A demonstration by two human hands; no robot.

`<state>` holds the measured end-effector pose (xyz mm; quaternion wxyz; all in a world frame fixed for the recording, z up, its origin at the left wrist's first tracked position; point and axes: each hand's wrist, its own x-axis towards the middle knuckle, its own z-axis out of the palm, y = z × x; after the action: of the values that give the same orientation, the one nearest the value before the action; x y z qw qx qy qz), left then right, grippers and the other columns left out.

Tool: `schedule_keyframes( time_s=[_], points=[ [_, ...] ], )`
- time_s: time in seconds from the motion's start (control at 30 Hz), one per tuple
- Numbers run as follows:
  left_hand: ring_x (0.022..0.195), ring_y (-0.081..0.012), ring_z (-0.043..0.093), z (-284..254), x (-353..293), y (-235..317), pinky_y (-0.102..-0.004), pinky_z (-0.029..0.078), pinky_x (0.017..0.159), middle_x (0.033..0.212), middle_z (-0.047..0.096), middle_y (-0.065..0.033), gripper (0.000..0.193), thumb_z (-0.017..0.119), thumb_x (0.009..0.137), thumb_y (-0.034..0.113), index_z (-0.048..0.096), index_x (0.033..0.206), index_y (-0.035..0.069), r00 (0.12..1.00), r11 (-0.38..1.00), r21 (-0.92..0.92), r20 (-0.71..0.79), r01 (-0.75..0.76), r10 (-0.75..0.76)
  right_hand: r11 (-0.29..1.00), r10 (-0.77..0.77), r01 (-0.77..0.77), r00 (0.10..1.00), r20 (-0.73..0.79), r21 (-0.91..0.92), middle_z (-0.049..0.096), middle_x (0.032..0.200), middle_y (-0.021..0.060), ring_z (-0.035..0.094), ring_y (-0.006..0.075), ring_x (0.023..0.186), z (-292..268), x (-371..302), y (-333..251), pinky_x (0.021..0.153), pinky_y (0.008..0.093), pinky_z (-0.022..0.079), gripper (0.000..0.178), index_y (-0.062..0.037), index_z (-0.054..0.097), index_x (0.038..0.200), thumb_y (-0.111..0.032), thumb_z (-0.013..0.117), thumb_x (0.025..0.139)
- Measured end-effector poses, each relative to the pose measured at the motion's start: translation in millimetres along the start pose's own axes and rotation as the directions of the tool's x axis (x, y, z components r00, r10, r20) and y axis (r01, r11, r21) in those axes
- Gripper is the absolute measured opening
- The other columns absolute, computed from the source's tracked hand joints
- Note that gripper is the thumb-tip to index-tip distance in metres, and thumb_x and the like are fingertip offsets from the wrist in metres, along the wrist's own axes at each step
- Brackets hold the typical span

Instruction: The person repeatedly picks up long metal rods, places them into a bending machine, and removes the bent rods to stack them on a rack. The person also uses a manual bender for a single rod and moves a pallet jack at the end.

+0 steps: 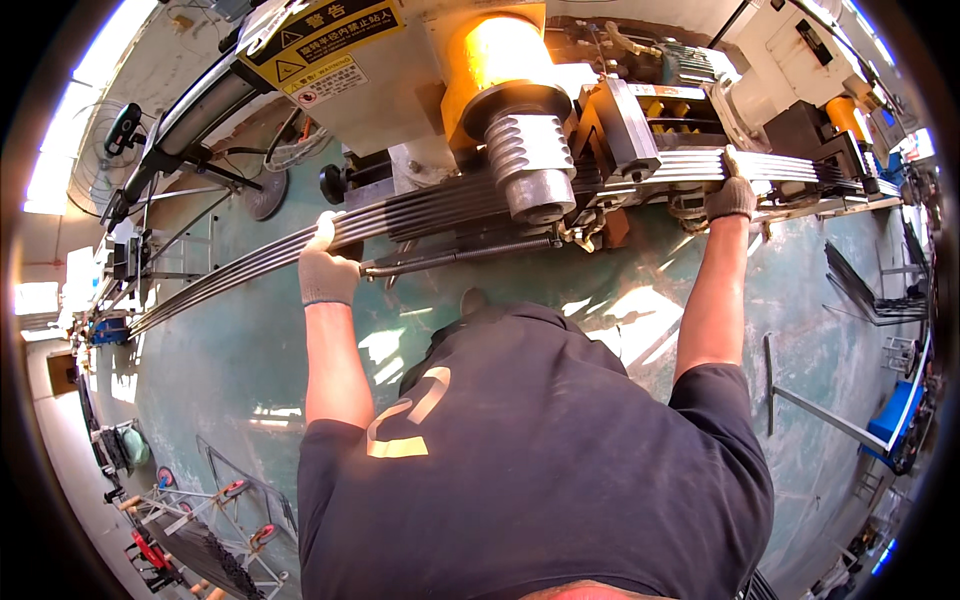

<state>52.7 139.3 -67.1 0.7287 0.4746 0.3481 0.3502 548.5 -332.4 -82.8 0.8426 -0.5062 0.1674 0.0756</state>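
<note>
A row of several long, thin metal tubes runs side by side across the front of a bending machine. My left hand, in a knitted glove, grips the tubes left of the machine's head. Farther right, my gloved right hand is closed round the same tubes, fingers over their top. Between my hands, the tubes pass behind a grooved silver roller beneath a yellow cylinder. A dark block sits right beside that roller. Below the tubes, a thin rod with a spring reaches toward my left hand.
A white machine housing with a yellow warning label overhangs the tubes. Bent dark tubes lean at the right, near a metal stand. A wheeled metal frame is at lower left. Sunlit patches mark the green floor.
</note>
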Motion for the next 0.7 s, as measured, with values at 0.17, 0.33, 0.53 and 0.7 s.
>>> schedule_keyframes(
  time_s=[0.17, 0.33, 0.53, 0.7],
  points=[
    [0.112, -0.0196, 0.068, 2, -13, 4, -0.0332, 0.056, 0.102, 0.123, 0.069, -0.0118, 0.029, 0.058, 0.109, 0.011, 0.066, 0.133, -0.004, 0.996, 0.815, 0.574, 0.088, -0.077, 0.032, 0.998, -0.042, 0.042, 0.999, -0.009, -0.046, 0.064, 0.082, -0.0055, 0.051, 0.0091, 0.061, 2, 3, -9, 0.047, 0.0252, 0.035, 0.015, -0.0167, 0.073, 0.093, -0.026, 0.085, 0.093],
    [0.112, -0.0209, 0.067, 4, -15, 7, -0.0325, 0.053, 0.102, 0.123, 0.069, -0.0112, 0.033, 0.052, 0.113, 0.018, 0.065, 0.133, -0.004, 0.993, 0.99, 0.105, 0.05, 0.097, -0.102, 0.999, -0.021, 0.023, 0.997, 0.076, -0.026, 0.071, 0.092, -0.0034, 0.061, 0.0129, 0.074, -32, 40, -4, 0.055, 0.0286, 0.044, 0.023, -0.0149, 0.074, 0.106, -0.027, 0.085, 0.09],
    [0.108, -0.0261, 0.056, 12, -62, 8, -0.0419, 0.054, 0.096, 0.122, 0.057, -0.0161, 0.046, 0.04, 0.114, 0.037, 0.054, 0.128, -0.005, 0.913, 0.83, -0.409, 0.31, 0.379, -0.264, 0.764, -0.403, 0.403, 0.908, 0.115, -0.504, 0.072, 0.107, 0.0033, 0.064, 0.0179, 0.095, -50, 60, -10, 0.084, 0.0334, 0.052, 0.036, -0.0092, 0.071, 0.121, -0.025, 0.084, 0.091],
    [0.098, -0.0284, 0.061, -144, -61, -121, -0.0449, 0.052, 0.088, 0.106, 0.063, -0.0112, 0.03, 0.056, 0.108, 0.033, 0.059, 0.107, 0.003, 0.881, 0.879, -0.061, 0.057, 0.473, -0.47, 0.992, -0.125, 0.126, 0.989, -0.075, 0.012, 0.075, 0.104, 0.0045, 0.067, 0.0178, 0.088, -21, 42, -19, 0.079, 0.0343, 0.054, 0.032, -0.0091, 0.074, 0.115, -0.025, 0.085, 0.09]
  ],
)
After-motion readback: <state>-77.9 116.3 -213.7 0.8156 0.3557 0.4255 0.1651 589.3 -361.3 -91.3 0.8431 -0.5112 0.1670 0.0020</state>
